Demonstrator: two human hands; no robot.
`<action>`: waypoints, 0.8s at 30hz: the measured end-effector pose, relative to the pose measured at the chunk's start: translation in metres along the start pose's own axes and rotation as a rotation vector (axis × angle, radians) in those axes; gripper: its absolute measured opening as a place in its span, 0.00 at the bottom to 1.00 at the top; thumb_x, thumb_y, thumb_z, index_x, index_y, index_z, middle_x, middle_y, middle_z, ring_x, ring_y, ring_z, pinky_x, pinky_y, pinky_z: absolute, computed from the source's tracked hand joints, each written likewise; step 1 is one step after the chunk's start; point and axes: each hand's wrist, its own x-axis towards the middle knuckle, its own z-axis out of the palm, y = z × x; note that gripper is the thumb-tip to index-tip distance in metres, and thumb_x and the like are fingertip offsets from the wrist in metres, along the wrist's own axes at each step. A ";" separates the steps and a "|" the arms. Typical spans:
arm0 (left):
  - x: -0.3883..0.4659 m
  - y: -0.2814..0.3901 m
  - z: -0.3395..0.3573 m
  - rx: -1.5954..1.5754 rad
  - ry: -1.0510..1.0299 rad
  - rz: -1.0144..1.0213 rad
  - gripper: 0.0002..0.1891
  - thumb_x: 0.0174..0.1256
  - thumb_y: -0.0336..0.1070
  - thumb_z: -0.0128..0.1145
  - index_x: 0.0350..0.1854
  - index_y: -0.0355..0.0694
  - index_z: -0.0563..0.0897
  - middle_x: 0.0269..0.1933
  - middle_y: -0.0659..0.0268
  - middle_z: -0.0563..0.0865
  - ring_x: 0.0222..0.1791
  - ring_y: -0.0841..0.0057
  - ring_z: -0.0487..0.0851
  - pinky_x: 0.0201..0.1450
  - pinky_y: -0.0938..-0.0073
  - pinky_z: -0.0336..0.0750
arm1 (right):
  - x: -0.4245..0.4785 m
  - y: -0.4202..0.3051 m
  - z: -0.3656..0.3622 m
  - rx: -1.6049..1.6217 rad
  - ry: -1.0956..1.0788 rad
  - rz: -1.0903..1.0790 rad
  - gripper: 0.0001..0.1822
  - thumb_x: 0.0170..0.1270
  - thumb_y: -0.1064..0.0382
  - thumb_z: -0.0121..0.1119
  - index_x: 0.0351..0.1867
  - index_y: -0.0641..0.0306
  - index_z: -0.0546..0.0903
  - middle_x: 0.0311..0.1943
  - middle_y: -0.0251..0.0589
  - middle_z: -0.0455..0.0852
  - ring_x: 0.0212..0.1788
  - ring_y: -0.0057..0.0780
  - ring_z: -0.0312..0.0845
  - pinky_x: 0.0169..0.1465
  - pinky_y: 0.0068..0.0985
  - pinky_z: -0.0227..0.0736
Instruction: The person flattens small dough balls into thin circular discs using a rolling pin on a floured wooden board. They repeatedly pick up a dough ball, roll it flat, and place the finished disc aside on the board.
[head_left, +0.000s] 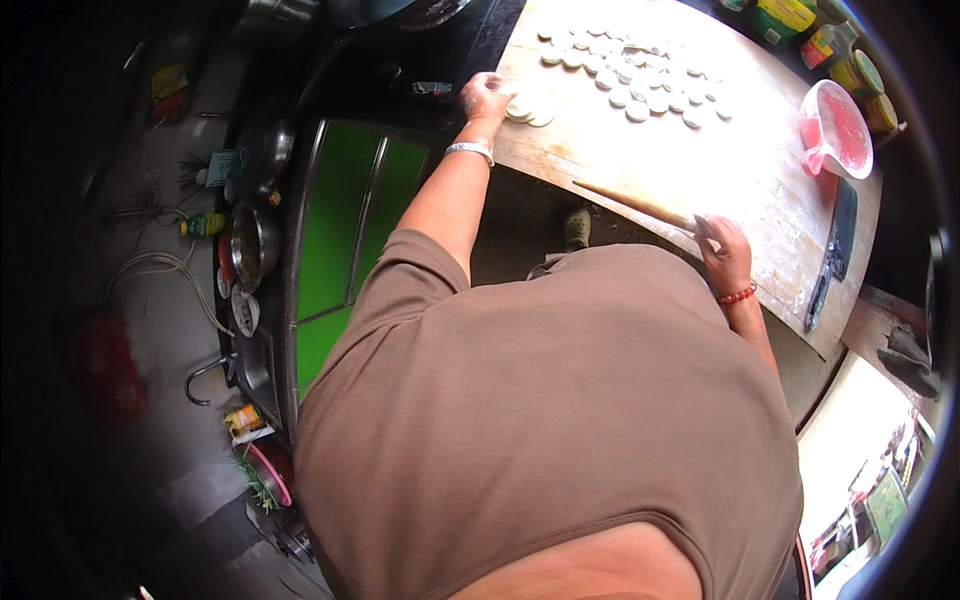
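At the left edge of a floured wooden board (630, 157), my left hand (486, 99) has its fingers against a few overlapping flat dough rounds (534, 112). Whether it pinches one of them is not clear. A tapered wooden rolling pin (637, 204) lies along the board's near edge. My right hand (724, 251) is at the pin's right end, fingers spread and slightly blurred, with no firm grasp on it visible. Many small flattened dough pieces (637, 111) lie scattered over the far part of the board, dusted with flour.
A pink bowl (811, 112) with white powder stands at the board's right side. Nearer me lies a cleaver (841, 232), its handle towards the board's corner. Jars and bottles (829, 45) line the far right. A dark counter (405, 82) adjoins on the left, above green cabinet doors (337, 210).
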 end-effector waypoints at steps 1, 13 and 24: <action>0.000 0.003 0.003 0.155 0.104 0.072 0.19 0.32 0.36 0.73 0.31 0.38 0.83 0.30 0.61 0.83 0.37 0.66 0.81 0.43 0.72 0.75 | -0.001 0.000 -0.001 -0.003 0.008 0.006 0.15 0.43 0.74 0.61 0.37 0.60 0.80 0.32 0.39 0.80 0.37 0.36 0.75 0.40 0.28 0.71; -0.052 0.093 0.083 0.310 -0.397 0.702 0.14 0.49 0.31 0.53 0.40 0.45 0.81 0.48 0.62 0.78 0.47 0.63 0.76 0.49 0.68 0.72 | -0.001 -0.010 0.001 -0.052 -0.010 0.030 0.11 0.47 0.72 0.60 0.35 0.60 0.79 0.28 0.38 0.79 0.33 0.36 0.74 0.36 0.28 0.70; -0.088 0.101 0.051 0.246 -0.625 0.361 0.14 0.43 0.40 0.64 0.33 0.44 0.78 0.36 0.61 0.80 0.41 0.64 0.77 0.43 0.68 0.72 | 0.002 -0.009 0.008 -0.015 -0.041 0.002 0.12 0.46 0.72 0.60 0.35 0.59 0.79 0.29 0.37 0.79 0.34 0.36 0.74 0.37 0.29 0.71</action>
